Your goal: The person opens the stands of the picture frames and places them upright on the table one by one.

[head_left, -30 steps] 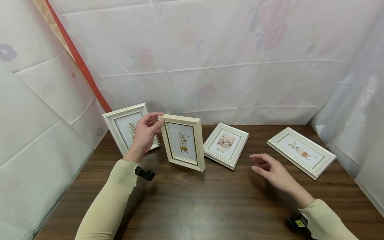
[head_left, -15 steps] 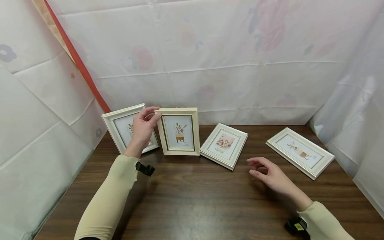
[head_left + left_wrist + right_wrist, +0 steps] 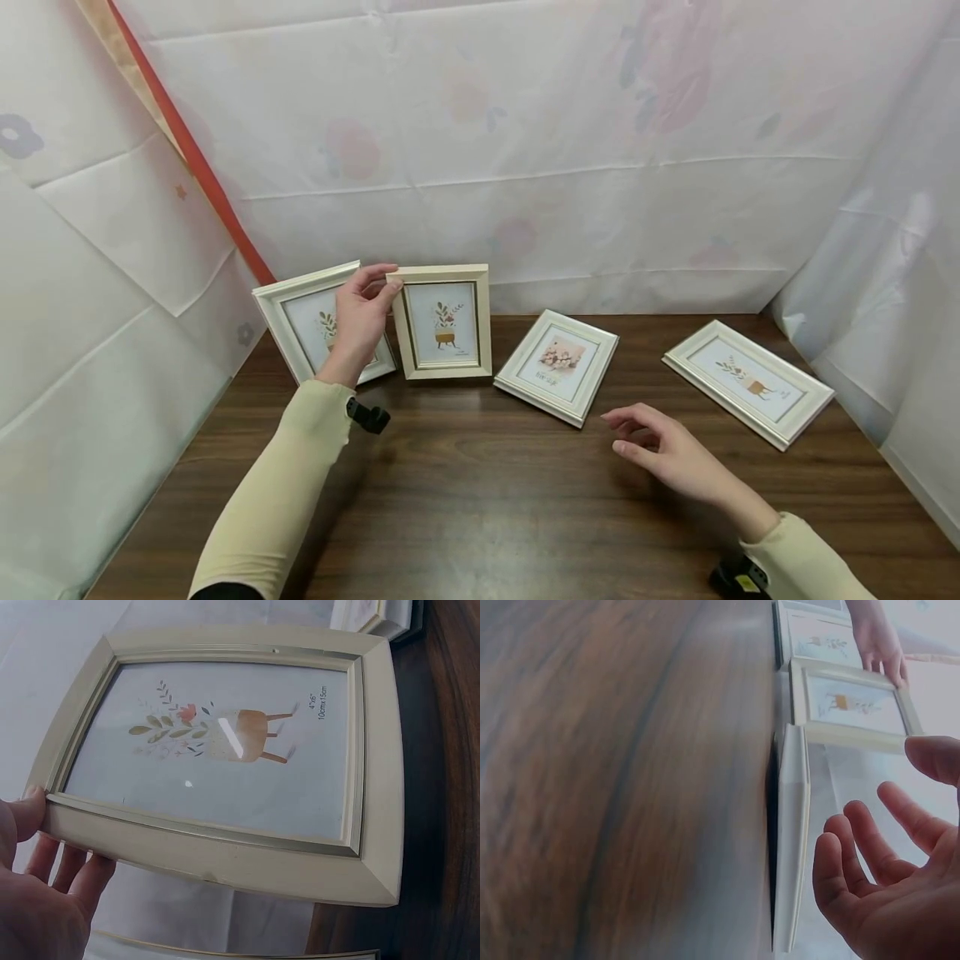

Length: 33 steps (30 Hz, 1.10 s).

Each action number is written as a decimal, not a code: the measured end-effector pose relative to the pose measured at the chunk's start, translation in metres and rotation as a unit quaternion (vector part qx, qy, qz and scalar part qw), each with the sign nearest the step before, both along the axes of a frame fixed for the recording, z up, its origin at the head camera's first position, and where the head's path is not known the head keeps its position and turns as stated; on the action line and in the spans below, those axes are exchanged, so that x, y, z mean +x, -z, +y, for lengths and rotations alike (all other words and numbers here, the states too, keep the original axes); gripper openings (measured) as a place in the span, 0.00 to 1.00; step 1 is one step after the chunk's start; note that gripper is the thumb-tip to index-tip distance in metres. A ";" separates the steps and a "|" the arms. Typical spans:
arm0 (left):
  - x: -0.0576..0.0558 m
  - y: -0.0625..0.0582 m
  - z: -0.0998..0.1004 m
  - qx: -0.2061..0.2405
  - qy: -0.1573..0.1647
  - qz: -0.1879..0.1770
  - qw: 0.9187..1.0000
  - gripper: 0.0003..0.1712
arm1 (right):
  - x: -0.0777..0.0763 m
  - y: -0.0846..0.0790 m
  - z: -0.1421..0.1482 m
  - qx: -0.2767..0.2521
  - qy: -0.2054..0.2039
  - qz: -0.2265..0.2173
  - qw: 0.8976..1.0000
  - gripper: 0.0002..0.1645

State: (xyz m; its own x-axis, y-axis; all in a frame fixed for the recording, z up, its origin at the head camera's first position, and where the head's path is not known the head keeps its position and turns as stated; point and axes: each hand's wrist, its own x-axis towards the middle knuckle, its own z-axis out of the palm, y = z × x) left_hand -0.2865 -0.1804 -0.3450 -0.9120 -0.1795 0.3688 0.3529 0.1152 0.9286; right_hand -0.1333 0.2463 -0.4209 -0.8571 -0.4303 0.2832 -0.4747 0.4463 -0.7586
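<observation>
Left of centre in the head view, the cream picture frame (image 3: 442, 323) stands nearly upright towards the back of the desk (image 3: 480, 517); the left hand (image 3: 362, 315) pinches its upper-left corner between thumb and fingers. At lower right, the right hand (image 3: 667, 450) holds nothing, its fingers loosely curled. The frame looks light and stiff, perhaps slightly slippery, with a fragile glossy pane — best gripped by its side rails.

Left to right across the dark wooden tabletop (image 3: 480, 508): a tilted white rectangular photo frame (image 3: 300, 321), a cream rectangular photo frame (image 3: 446, 323), a white rectangular flower-print frame (image 3: 557, 368) and a white rectangular plant-print frame (image 3: 748, 383), the last two lying flat. White patterned fabric (image 3: 555, 208) hangs behind.
</observation>
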 end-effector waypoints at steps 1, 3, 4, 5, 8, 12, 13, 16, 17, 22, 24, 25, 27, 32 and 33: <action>-0.001 0.001 0.001 -0.004 -0.001 -0.002 1.000 0.17 | 0.001 -0.001 -0.001 -0.001 -0.002 0.000 1.000 0.18; -0.003 0.003 0.001 -0.011 -0.003 -0.003 1.000 0.17 | 0.002 -0.002 -0.002 -0.001 -0.006 0.002 1.000 0.18; -0.004 0.004 0.001 -0.016 -0.005 -0.004 1.000 0.17 | 0.003 -0.002 -0.002 -0.001 -0.008 0.003 1.000 0.18; -0.005 0.005 0.001 -0.019 -0.007 -0.006 1.000 0.17 | 0.003 -0.003 -0.003 -0.001 -0.009 0.005 1.000 0.18; -0.007 0.008 0.001 -0.026 -0.014 -0.015 0.999 0.17 | 0.005 -0.004 -0.003 -0.002 -0.011 0.006 1.000 0.18; -0.007 0.010 -0.001 -0.042 -0.028 -0.032 0.998 0.18 | 0.005 -0.005 -0.002 -0.003 -0.009 -0.001 1.000 0.17; -0.007 0.010 -0.002 -0.047 -0.032 -0.035 0.998 0.18 | 0.004 -0.005 -0.002 -0.003 -0.008 -0.002 1.000 0.17; -0.007 0.009 -0.002 -0.052 -0.036 -0.040 0.997 0.17 | 0.004 -0.005 -0.001 -0.003 -0.006 -0.003 1.000 0.17; -0.007 0.008 -0.002 -0.051 -0.036 -0.041 0.997 0.17 | 0.004 -0.004 -0.001 -0.002 -0.006 -0.002 1.000 0.17; -0.006 0.007 -0.004 -0.048 -0.028 -0.039 0.998 0.18 | 0.003 -0.005 0.001 -0.004 -0.005 -0.004 1.000 0.16; -0.005 0.006 -0.005 -0.045 -0.024 -0.031 0.998 0.18 | 0.003 -0.004 0.001 -0.002 -0.003 -0.003 1.000 0.16; -0.004 0.006 -0.005 -0.043 -0.023 -0.026 0.998 0.18 | 0.002 -0.004 0.002 0.000 -0.002 -0.002 1.000 0.16; -0.003 0.005 -0.007 -0.039 -0.022 -0.015 0.999 0.18 | 0.001 -0.004 0.003 0.003 0.000 0.001 1.000 0.16; 0.004 0.003 -0.014 -0.035 -0.027 0.003 0.999 0.18 | -0.002 -0.003 0.006 0.012 0.014 -0.005 1.000 0.15; 0.007 0.003 -0.016 -0.035 -0.028 0.005 0.999 0.18 | -0.003 -0.003 0.006 0.013 0.017 -0.004 1.000 0.14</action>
